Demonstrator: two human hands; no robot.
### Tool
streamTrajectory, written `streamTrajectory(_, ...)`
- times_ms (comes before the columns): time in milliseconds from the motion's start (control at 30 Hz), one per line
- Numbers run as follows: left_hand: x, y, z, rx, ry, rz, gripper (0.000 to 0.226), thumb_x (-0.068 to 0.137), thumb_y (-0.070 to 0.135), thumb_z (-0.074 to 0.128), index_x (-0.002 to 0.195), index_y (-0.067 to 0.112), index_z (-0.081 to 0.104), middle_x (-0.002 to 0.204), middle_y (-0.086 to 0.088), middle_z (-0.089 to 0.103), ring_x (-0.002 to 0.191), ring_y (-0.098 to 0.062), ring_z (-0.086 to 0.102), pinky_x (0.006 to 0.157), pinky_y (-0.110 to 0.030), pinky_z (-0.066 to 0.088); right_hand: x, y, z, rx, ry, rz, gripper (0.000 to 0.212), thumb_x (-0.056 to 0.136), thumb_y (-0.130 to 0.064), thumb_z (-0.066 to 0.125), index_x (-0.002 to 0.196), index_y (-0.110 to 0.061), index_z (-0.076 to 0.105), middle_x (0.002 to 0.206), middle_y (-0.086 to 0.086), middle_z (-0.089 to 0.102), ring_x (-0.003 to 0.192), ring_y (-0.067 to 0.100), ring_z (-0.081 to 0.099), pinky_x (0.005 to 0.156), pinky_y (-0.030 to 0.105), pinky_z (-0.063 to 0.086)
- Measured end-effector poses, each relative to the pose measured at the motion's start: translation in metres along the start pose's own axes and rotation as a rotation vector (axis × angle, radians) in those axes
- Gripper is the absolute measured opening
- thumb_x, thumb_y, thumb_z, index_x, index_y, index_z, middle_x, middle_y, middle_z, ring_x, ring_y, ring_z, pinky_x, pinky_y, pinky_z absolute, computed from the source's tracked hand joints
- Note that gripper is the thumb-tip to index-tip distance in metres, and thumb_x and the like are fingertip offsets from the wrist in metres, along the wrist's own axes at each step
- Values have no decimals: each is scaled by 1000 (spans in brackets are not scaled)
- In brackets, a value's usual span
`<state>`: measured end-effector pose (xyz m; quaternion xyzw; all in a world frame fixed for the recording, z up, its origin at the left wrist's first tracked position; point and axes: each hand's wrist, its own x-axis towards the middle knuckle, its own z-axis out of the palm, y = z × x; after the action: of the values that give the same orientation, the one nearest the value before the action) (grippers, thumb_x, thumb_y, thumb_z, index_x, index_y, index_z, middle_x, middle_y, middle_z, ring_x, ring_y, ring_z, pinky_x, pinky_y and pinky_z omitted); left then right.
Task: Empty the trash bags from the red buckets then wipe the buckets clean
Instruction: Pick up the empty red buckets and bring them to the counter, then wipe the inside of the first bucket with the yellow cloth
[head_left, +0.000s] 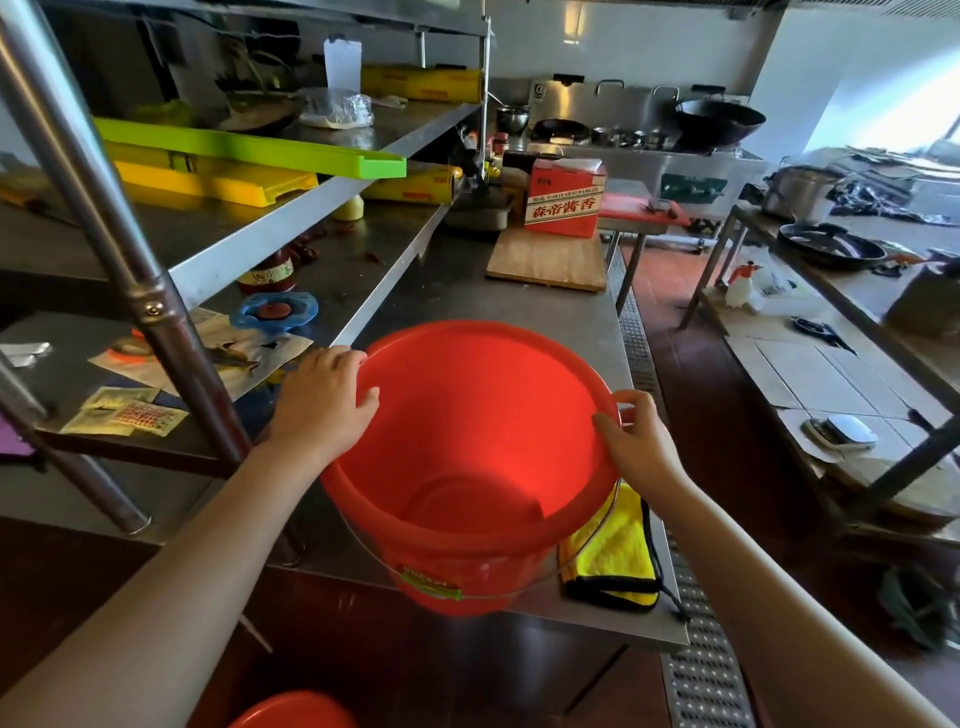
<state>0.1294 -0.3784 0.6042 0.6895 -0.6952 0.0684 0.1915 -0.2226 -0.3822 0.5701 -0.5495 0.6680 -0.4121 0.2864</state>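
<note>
Stainless steel runs through this commercial kitchen in the head view: a worktop (519, 291) with tiered shelves on its left, woks on a range at the back, and a drain grate in the red tile floor to the right. At the worktop's near edge a red bucket (467, 467) with no trash bag in it is held tilted toward the camera, and whether its base touches the steel cannot be told. The left hand (322, 400) grips the left rim, fingers curled over the outside and thumb hooked inside. The right hand (636, 441) pinches the right rim, thumb on the inner wall and fingers wrapped behind the lip. A yellow microfibre cloth (618, 551) lies just beside the bucket on its right, partly under it, and overhangs the edge. A second red bucket (291, 712) shows at the bottom of the view. Judging from this, the main risk is the bucket slipping off the edge if one hand lets go to reach for the cloth, since its bulk appears to hang past the worktop. Shifting the bucket could also drag the cloth onto the floor.
</note>
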Motion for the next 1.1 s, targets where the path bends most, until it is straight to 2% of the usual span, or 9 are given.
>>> streamTrajectory(133, 0, 28, -1, -64, -97, 43, 52, 97, 41, 53, 142, 16, 45, 148, -6, 45, 139, -25, 39, 112, -43, 35, 7, 12, -3, 194, 24, 11, 23, 94, -43, 56, 105, -24, 61, 90, -6, 65, 82, 14, 62, 80, 38, 50)
streamTrajectory(267, 0, 69, 0, -167, -206, 110, 57, 99, 43, 50, 150, 23, 36, 159, -1, 31, 148, -20, 24, 120, -40, 23, 16, 44, -2, 260, 10, 96, 21, 95, -43, 47, 95, -26, 59, 84, -3, 65, 79, 18, 61, 81, 45, 50)
streamTrajectory(333, 1, 89, 2, -195, -226, 148, 57, 99, 41, 51, 150, 23, 36, 159, 0, 29, 148, -19, 22, 119, -38, 19, 18, 63, 1, 172, -12, 132, 21, 96, -38, 49, 97, -20, 61, 84, -3, 67, 81, 21, 63, 80, 43, 51)
streamTrajectory(433, 0, 107, 8, -229, -258, 173, 54, 99, 36, 53, 149, 22, 39, 158, -2, 32, 147, -20, 24, 119, -35, 17, 16, 91, 7, 9, -59, 199, 17, 97, -30, 53, 109, -19, 61, 95, -2, 68, 79, 16, 62, 60, 25, 44)
streamTrajectory(533, -3, 109, 18, -233, -326, 172, 53, 98, 35, 55, 147, 21, 42, 157, -2, 34, 146, -20, 26, 118, -34, 18, 18, 125, 15, -201, -157, 251, 11, 95, -29, 51, 102, -24, 59, 90, -3, 65, 69, 16, 55, 52, 25, 36)
streamTrajectory(633, -3, 108, 21, -225, -339, 198, 51, 96, 31, 59, 145, 20, 46, 155, -4, 37, 144, -22, 29, 117, -33, 19, 18, 150, 25, -348, -266, 295, 16, 92, -23, 48, 103, -20, 59, 88, 2, 61, 78, 22, 55, 61, 28, 37)
streamTrajectory(700, -2, 109, 22, -227, -333, 212, 49, 96, 29, 60, 143, 19, 48, 154, -4, 38, 144, -22, 29, 117, -32, 19, 17, 162, 29, -411, -327, 297, 31, 95, -19, 50, 124, -14, 58, 111, 8, 63, 100, 27, 59, 75, 28, 43)
streamTrajectory(767, -2, 109, 24, -224, -333, 220, 47, 96, 29, 59, 142, 19, 50, 153, -3, 39, 144, -21, 28, 117, -31, 19, 15, 170, 32, -503, -372, 248, 36, 96, -17, 50, 131, -13, 55, 128, 9, 57, 114, 29, 56, 85, 30, 45)
streamTrajectory(1100, -4, 102, 32, -168, -379, 237, 60, 87, 51, 43, 136, 20, 55, 148, -2, 46, 141, -22, 34, 116, -38, 25, 14, 197, 45, -808, -387, 54, 30, 94, -18, 45, 120, -22, 61, 121, 1, 55, 112, 26, 51, 81, 35, 45)
